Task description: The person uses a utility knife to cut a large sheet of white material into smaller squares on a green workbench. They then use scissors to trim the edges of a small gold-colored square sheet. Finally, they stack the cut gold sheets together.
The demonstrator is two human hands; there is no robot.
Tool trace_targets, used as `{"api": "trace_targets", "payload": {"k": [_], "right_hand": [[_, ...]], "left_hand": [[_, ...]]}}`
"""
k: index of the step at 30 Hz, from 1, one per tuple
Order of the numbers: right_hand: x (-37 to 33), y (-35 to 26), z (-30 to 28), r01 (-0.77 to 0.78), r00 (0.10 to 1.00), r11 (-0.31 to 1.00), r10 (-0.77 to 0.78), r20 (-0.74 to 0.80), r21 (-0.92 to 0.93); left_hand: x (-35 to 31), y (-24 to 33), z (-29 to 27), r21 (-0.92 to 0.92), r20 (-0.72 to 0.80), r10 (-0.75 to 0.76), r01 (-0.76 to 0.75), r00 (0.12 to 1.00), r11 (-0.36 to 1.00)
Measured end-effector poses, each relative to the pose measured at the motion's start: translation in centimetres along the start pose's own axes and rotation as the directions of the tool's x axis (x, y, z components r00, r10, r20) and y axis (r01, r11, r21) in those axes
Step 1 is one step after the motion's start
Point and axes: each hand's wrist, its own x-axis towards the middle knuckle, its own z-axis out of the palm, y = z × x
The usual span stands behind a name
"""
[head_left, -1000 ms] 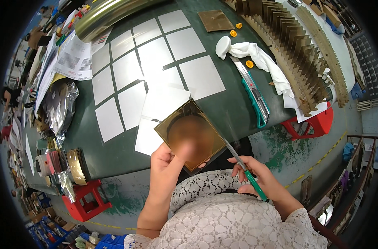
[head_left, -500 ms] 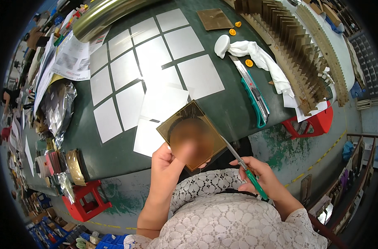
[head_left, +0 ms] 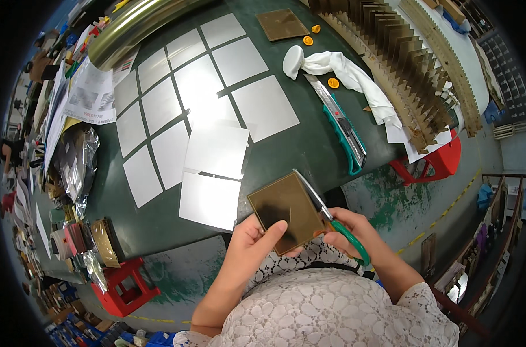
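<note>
My left hand [head_left: 254, 240] is closed on a square, glossy bronze-coloured plate [head_left: 295, 202], its thumb flat on the upper face. Dark reflections show on that face. In my right hand [head_left: 355, 228] is a pair of scissors [head_left: 349, 243] with green handles. Their blades run along the plate's right edge, pointing away from me, and look close together. Whether they touch the edge I cannot tell. Beyond the plate, on the dark green table [head_left: 165, 217], lie rows of pale square sheets [head_left: 211, 202], the nearest ones overlapping.
A green-handled utility knife [head_left: 344, 127] lies right of the sheets, near a white cloth [head_left: 355, 72] and small orange caps [head_left: 333, 83]. Another bronze plate [head_left: 283, 25] rests farther back. Slotted racks [head_left: 390, 75] stand at right, a shiny film roll [head_left: 136, 29] at far left.
The plate has moved right and toward me and turned slightly, and its reflection has changed. The scissors now lie alongside its right edge. The whole view has shifted a little.
</note>
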Motion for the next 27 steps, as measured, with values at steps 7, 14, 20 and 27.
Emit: {"api": "trace_targets", "payload": {"k": [7, 14, 20, 27], "right_hand": [[-0.1, 0.7, 0.2, -0.041, 0.998, 0.998, 0.039, 0.043, 0.049], [-0.3, 0.4, 0.5, 0.007, 1.0, 0.998, -0.009, 0.029, 0.068], [-0.3, 0.6, 0.7, -0.014, 1.0, 0.996, 0.014, 0.005, 0.094], [0.1, 0.2, 0.2, -0.045, 0.999, 0.986, 0.043, 0.019, 0.162]], "left_hand": [[0.0, 0.0, -0.5, -0.035, 0.075, -0.009, 0.012, 0.997, 0.999], [0.1, 0.0, 0.3, -0.005, 0.07, 0.015, -0.015, 0.997, 1.0], [0.3, -0.2, 0.4, 0.0, 0.079, 0.015, -0.015, 0.997, 1.0], [-0.5, -0.3, 0.3, 0.17, 0.088, 0.036, -0.051, 0.995, 0.984]]}}
